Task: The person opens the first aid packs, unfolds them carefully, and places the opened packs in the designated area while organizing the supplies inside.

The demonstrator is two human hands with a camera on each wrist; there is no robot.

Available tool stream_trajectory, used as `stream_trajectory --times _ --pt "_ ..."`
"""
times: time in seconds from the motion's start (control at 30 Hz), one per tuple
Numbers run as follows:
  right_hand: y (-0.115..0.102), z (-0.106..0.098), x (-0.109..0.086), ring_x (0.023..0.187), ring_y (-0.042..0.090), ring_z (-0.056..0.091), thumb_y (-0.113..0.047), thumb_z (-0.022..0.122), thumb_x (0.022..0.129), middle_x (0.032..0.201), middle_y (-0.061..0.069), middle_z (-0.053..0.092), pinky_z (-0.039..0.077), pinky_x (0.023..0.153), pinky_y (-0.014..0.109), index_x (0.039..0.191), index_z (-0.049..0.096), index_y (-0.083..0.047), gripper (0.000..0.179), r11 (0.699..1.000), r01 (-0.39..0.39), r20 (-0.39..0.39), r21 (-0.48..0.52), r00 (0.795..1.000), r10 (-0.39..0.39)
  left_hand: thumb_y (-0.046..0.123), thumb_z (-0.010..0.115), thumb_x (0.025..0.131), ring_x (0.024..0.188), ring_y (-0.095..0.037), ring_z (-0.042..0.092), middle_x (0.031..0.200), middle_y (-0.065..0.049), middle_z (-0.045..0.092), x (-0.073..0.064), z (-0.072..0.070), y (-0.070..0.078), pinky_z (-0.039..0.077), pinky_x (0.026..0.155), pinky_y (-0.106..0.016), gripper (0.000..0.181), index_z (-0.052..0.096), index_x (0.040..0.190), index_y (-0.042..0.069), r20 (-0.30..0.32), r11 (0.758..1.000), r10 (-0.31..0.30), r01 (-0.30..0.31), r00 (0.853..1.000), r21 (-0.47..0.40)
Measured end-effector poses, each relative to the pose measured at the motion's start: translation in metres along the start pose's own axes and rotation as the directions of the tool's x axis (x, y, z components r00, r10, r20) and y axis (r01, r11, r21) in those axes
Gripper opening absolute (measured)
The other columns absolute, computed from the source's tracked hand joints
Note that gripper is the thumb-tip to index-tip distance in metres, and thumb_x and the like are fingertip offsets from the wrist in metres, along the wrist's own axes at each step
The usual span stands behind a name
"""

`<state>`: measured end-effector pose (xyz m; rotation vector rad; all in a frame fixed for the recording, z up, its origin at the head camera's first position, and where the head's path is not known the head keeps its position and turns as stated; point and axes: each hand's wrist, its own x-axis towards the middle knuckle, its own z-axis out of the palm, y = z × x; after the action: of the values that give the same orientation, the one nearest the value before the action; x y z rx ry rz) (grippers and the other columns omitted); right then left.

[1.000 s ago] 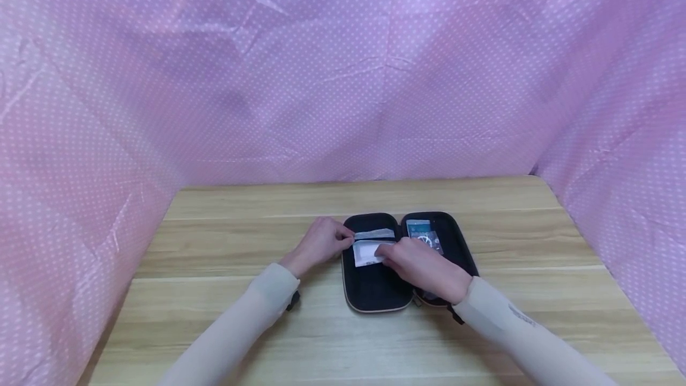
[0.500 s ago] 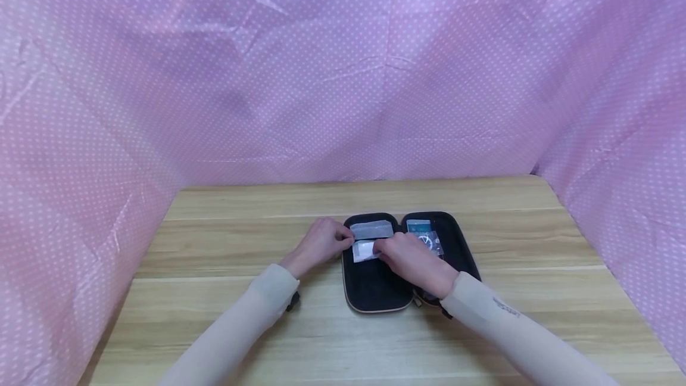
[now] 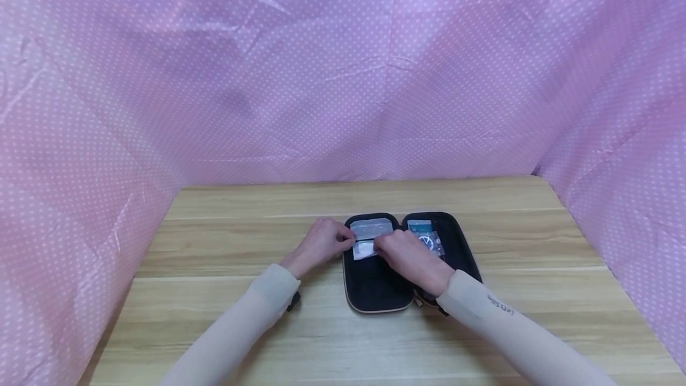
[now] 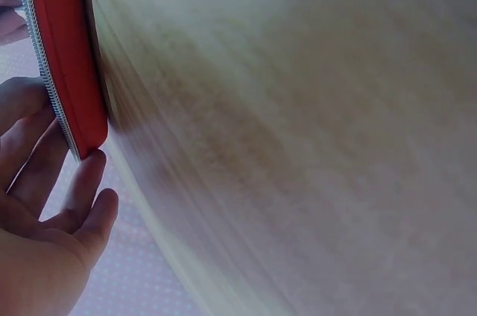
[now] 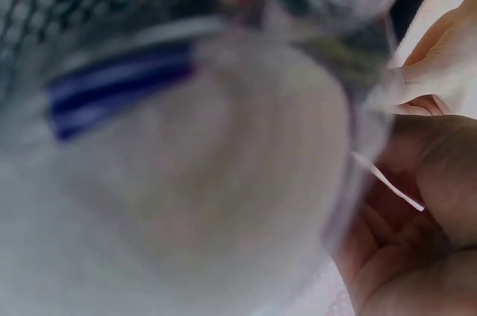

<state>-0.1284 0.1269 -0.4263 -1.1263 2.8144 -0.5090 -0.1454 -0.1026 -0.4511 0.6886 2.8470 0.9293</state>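
Observation:
A zippered case (image 3: pixel 377 290) lies spread open on the table, black inside; the left wrist view shows its red outer wall (image 4: pixel 71 55) and zipper teeth. A flat white packet (image 3: pixel 364 249) sits at a thin dark band across the left half, whitish wrapping showing above and below the band. My right hand (image 3: pixel 408 258) pinches the packet's lower right part, hiding that corner. With thumb and fingertips, my left hand (image 3: pixel 321 242) pinches the case's left edge beside the band. A thin white strip (image 5: pixel 389 182) shows by my right fingers in the right wrist view.
In the case's right half lie a teal-topped packet (image 3: pixel 420 226) and a clear bag (image 3: pixel 429 244) with a white ring shape. Close to the right wrist camera, clear plastic (image 5: pixel 246 152) covers something white with a blue stripe. Pink dotted cloth (image 3: pixel 343 76) hangs behind the wooden table (image 3: pixel 225 213).
My right hand has moved up and slightly left with the packet. More whitish wrapping shows above the band, less below it. My left hand stays at the case's edge.

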Motion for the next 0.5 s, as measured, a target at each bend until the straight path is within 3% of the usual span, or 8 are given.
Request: stream_trajectory --times 0.33,0.5 --pt "-0.0013 0.0005 0.0024 0.066 0.012 0.061 -0.01 0.076 0.095 0.08 0.001 0.069 0.055 0.062 0.026 0.097 0.08 -0.01 0.004 0.989 0.026 -0.045 -0.142 0.998 -0.033 0.012 0.076 0.095 0.109 -0.026 0.069 0.111 -0.008 0.078 -0.003 -0.0003 0.0027 0.053 0.1 -0.043 0.012 0.083 0.102 0.006 0.028 0.998 0.041 -0.043 0.999 0.051" --pt "0.0001 0.001 0.0031 0.064 0.01 0.061 -0.011 0.076 0.095 0.08 0.001 0.07 0.055 0.063 0.023 0.098 0.08 -0.01 0.005 0.992 0.028 -0.032 -0.122 0.999 -0.032 0.011 0.075 0.095 0.113 -0.026 0.07 0.115 -0.01 0.076 -0.0058 0.0006 0.0014 0.054 0.101 -0.041 0.012 0.083 0.103 0.005 0.052 0.99 0.099 -0.104 0.994 0.1"
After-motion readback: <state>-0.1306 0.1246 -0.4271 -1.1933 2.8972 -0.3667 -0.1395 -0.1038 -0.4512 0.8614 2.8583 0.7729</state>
